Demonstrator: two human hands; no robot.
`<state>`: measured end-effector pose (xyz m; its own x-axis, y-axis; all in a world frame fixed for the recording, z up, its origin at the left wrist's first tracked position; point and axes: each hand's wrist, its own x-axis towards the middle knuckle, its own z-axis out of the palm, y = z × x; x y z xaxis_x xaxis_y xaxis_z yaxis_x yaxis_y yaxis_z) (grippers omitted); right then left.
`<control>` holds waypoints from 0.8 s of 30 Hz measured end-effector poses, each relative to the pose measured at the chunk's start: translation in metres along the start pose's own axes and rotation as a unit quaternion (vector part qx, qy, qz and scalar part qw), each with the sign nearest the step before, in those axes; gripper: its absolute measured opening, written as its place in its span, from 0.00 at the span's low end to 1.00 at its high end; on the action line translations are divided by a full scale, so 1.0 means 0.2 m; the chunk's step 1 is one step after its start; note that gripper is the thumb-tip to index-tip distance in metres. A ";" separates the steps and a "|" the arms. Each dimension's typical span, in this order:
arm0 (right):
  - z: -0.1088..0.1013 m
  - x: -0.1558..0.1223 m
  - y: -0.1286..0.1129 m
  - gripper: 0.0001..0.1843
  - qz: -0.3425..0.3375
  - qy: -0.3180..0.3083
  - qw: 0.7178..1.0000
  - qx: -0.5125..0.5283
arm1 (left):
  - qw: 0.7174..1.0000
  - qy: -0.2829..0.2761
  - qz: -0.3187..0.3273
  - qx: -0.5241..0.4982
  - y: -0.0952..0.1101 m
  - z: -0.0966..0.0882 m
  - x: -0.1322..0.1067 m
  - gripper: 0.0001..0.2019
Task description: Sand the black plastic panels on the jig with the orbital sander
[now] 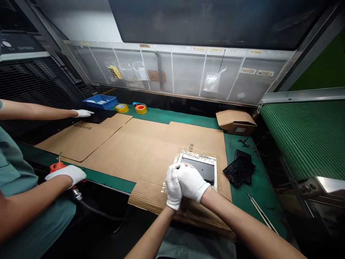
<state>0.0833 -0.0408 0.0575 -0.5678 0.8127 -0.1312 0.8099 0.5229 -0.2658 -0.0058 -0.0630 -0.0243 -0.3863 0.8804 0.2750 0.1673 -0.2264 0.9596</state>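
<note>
The white-gloved left hand (pixel 173 187) and white-gloved right hand (pixel 192 181) are closed, clasped together, no held object visible, at the near edge of a flat black rectangular plate (pixel 201 169) lying in a glossy clear wrapper (pixel 198 156) on brown corrugated cardboard (pixel 151 194).

Translucent labelled pocket panel (pixel 172 70), dark overhead panel (pixel 210 18), black mesh side wall (pixel 35 86), green ribbed conveyor belt (pixel 304 136)

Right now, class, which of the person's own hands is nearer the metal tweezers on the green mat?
Right hand: nearer, to the left of the metal tweezers. Left hand: clasped against it, farther left.
</note>
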 end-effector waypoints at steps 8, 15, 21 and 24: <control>-0.14 0.27 0.26 0.26 0.120 0.050 0.990 0.045 | 0.988 -0.150 -0.011 -0.013 -0.03 0.29 0.52 0.13; -0.09 -0.07 0.36 0.28 0.224 0.065 0.972 0.027 | 0.978 -0.208 0.004 -0.014 0.08 0.44 0.24 0.15; 0.04 -0.20 0.16 0.23 0.094 0.043 0.995 -0.011 | 0.992 -0.116 0.021 0.037 0.06 0.19 -0.05 0.21; -0.04 -0.03 0.21 0.22 0.105 0.059 0.993 0.013 | 0.990 -0.121 0.040 0.054 0.04 0.23 0.16 0.20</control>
<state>0.1216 -0.0213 0.0537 -0.3646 0.9282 -0.0742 0.9036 0.3334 -0.2689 0.0253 -0.0179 -0.0111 -0.1412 0.9384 0.3155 0.2892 -0.2657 0.9197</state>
